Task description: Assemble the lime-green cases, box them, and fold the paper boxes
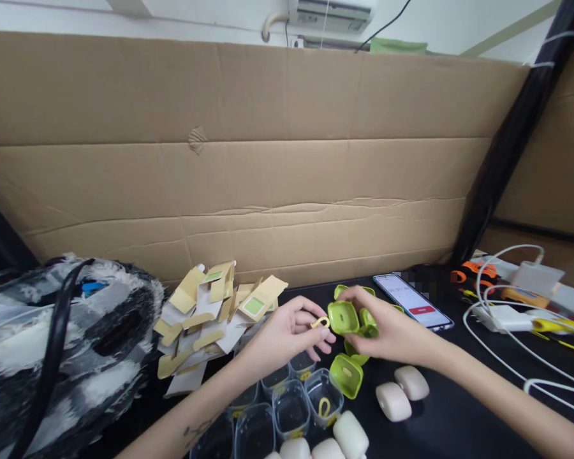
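My left hand (291,331) pinches a small yellow loop (321,322) between thumb and fingers. My right hand (387,328) grips a lime-green square lid (343,317), held right beside the loop. More green lids (347,374) lie on the black table (459,421) beneath and behind my hands. Below them stand several clear square containers (291,408), one with a yellow loop (323,406) inside. Cream-coloured rounded pieces (402,392) lie to the right and at the bottom edge.
A heap of tan and white backing papers (215,319) lies left of my hands. A black-and-white bag (52,357) fills the left. A phone (414,301), white chargers and cables (507,315) sit on the right. A cardboard wall (268,159) backs the table.
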`<state>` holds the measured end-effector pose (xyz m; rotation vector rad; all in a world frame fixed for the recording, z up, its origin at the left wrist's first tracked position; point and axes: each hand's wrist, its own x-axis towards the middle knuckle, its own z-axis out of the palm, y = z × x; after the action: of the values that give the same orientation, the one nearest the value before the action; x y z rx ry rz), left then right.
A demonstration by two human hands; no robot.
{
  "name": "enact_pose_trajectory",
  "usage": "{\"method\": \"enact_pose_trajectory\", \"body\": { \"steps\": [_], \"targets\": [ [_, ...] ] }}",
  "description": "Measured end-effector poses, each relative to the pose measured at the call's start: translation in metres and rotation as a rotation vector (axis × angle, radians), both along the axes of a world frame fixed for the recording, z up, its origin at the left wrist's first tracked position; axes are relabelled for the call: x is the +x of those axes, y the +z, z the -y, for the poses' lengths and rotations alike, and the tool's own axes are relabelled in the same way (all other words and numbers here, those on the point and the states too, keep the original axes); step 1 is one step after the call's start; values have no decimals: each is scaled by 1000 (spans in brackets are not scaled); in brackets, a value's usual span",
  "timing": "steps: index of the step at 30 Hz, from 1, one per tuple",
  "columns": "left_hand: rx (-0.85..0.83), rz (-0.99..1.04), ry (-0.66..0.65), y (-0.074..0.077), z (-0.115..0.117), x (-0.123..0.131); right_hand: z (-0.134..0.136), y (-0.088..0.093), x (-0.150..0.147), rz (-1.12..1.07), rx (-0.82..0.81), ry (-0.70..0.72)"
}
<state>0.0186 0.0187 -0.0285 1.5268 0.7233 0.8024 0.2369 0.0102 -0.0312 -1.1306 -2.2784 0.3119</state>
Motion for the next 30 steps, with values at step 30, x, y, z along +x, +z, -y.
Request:
{"method": "enact_pose_trajectory", "body": {
  "steps": [30],
  "targets": [
    [918,-499,-35,0,23,2,52,-40,-3,-135,0,-82]
  ]
}}
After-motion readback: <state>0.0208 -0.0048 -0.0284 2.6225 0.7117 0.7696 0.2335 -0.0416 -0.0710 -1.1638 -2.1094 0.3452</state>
